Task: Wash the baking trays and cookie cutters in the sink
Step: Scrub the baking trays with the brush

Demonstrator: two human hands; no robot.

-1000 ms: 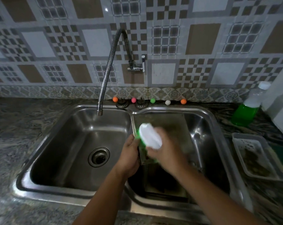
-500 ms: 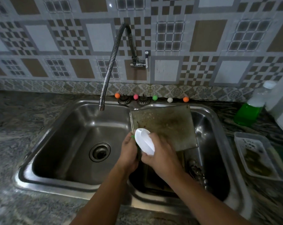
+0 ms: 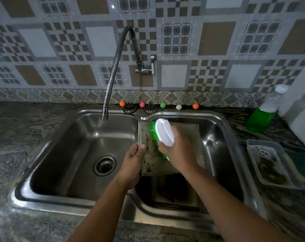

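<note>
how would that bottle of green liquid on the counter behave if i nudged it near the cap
The bottle would probably tip rather than slide: it stands tall and narrow. The green liquid fills only its lower part, so the weight sits low, which may steady it somewhat. It looks like thin clear plastic, so likely light and squeezable. Whether it is wet or slippery cannot be told.
</note>
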